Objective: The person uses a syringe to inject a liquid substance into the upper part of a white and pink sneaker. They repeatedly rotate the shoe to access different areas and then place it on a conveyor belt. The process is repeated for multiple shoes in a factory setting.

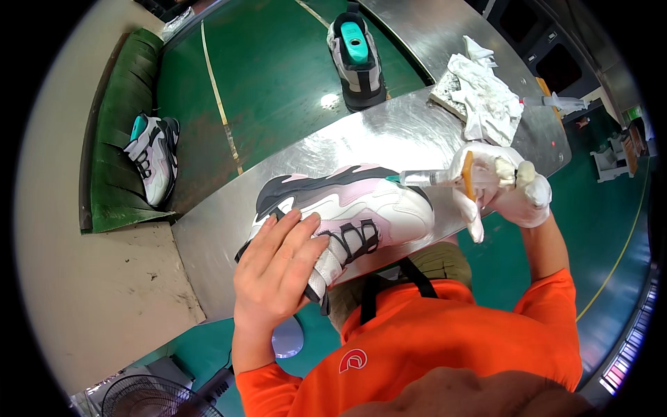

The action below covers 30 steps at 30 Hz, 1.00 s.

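— Where do we see the shoe (340, 212) that is being handled?
— We see it on the metal worktop (222, 233), just in front of the person, tilted on its side. The toe points to the right, and the black sole (299, 186) is turned away from the body.
— How do we describe the left hand (267, 278)?
— It is bare. Its fingers are a little apart, bent across the heel end, and they have hold of the shoe; the thumb we cannot see.
— And the right hand (511, 187)?
— It wears a white glove, and its fingers are closed around a clear syringe (427, 178). The teal tip (393, 179) is at the edge of the sole, but we cannot tell if it touches.
— What else do we notice around them?
— Near the right hand, a crumpled white cloth (483, 97) lies over a block (445, 104), and a second syringe (563, 103) is beside it. Beyond the worktop, a similar shoe (358, 90) stands on a green surface (278, 90). At the left, another shoe (161, 156) rests against green padding (114, 146). Both have a teal piece inside the opening.
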### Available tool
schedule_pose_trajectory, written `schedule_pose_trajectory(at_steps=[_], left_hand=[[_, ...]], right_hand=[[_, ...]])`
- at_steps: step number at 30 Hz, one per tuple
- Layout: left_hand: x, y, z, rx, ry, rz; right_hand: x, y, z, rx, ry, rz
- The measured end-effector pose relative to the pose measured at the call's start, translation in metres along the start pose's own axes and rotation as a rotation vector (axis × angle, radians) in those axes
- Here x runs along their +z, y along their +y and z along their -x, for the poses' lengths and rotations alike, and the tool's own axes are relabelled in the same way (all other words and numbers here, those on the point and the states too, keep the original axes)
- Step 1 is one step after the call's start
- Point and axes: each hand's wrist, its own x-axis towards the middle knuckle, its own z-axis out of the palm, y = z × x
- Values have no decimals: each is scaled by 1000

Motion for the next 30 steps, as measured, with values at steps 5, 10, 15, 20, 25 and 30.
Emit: schedule_pose_trajectory(at_steps=[5, 10, 15, 20, 25, 30], left_hand=[[-4, 3, -7, 5, -27, -12], [-4, 5, -9, -11, -60, -24], [-6, 17, -8, -55, -80, -64], [3, 38, 3, -105, -41, -117], [13, 68, 16, -192, -7, -212], [18, 92, 16, -260, -10, -300]], right_hand=[[-15, 32, 1, -272, 53, 112], [-14, 22, 7, -113, -160, -395], [-32, 58, 9, -102, -253, -564], [-38, 75, 13, -121, -204, -498], [-28, 77, 17, -124, -336, -730], [-19, 97, 24, -265, -347, -925]])
